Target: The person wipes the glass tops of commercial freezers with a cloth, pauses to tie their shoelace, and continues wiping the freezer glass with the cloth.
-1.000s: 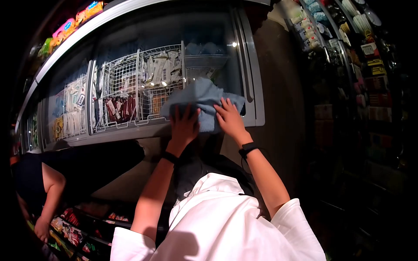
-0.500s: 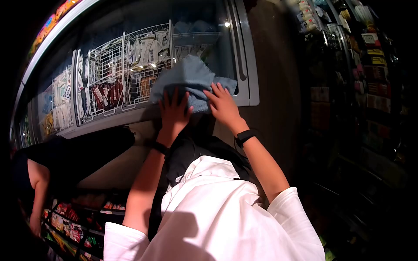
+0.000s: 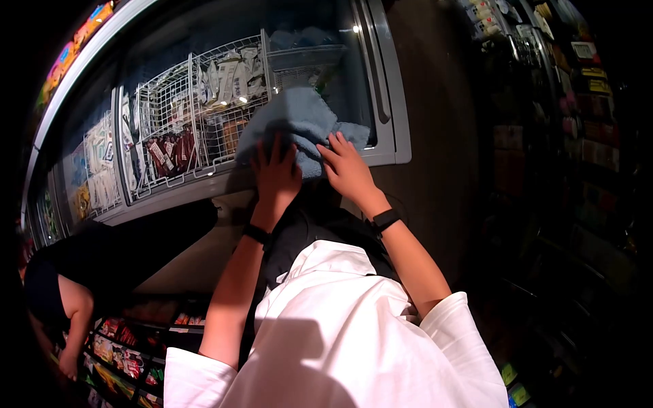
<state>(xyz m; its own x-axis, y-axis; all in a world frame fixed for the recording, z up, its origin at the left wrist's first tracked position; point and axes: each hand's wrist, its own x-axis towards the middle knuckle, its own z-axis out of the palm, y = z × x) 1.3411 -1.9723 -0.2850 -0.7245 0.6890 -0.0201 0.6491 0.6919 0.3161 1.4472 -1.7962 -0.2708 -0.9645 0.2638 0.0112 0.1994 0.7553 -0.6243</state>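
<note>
A light blue cloth (image 3: pixel 299 112) lies rumpled over the front right corner of a chest freezer's glass top, and folds run between my hands. My left hand (image 3: pixel 277 178) rests on the cloth's near left part, fingers spread and partly in shadow. On its near right part lies my right hand (image 3: pixel 348 173), with the fingers stretched out over the fabric. Both palms face down, and what lies beneath them is hidden. Through the glass, white wire baskets (image 3: pixel 166 88) show wrapped packets, white and dark red.
The freezer's pale frame (image 3: pixel 394 102) runs along the right side. Shelves of packaged goods (image 3: pixel 592 102) stand at the right, dim. Another person (image 3: pixel 75 299) in dark clothes bends at the left, an arm hanging near low shelves of colourful packets (image 3: pixel 119 353).
The view has shifted slightly. My hands stay on the cloth, with the left fingers a little closer together. The other person's arm has moved slightly right in view.
</note>
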